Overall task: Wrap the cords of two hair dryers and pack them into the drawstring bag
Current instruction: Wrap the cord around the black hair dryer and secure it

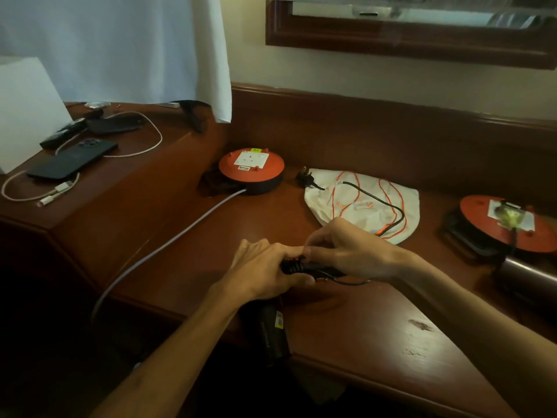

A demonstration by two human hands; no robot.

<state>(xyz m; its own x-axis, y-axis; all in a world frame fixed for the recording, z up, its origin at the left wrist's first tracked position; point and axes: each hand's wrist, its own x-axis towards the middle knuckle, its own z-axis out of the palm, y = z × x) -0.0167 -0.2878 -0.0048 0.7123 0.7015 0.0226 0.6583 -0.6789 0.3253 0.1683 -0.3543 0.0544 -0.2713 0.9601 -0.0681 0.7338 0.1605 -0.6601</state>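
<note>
1. Here, through the head camera, I see both hands meeting low over the brown tabletop (346,321), near its front edge.
2. My left hand (265,271) has its grip curled around a black hair dryer (271,330), whose body hangs down past the tabletop edge below the wrist.
3. My right hand (343,251) pinches the black cord (388,206) just beside the left fingers, where a few coils of it sit bunched on the dryer's handle.
4. From that pinch the cord runs up and back across the drawstring bag (361,203) to its plug (304,178), which lies on the tabletop at the bag's far left corner.
5. The bag is white with orange strings, lying flat behind the right hand.
6. An orange cable reel (251,168) sits left of the bag, with a pale cable (168,239) leading off toward the front left.
7. A second orange reel (506,227) stands at the right, with a plug in its socket.
8. On the raised surface at left lie a dark phone (72,159) and a white charging cable (141,146).
9. I cannot make out a second dryer clearly.
</note>
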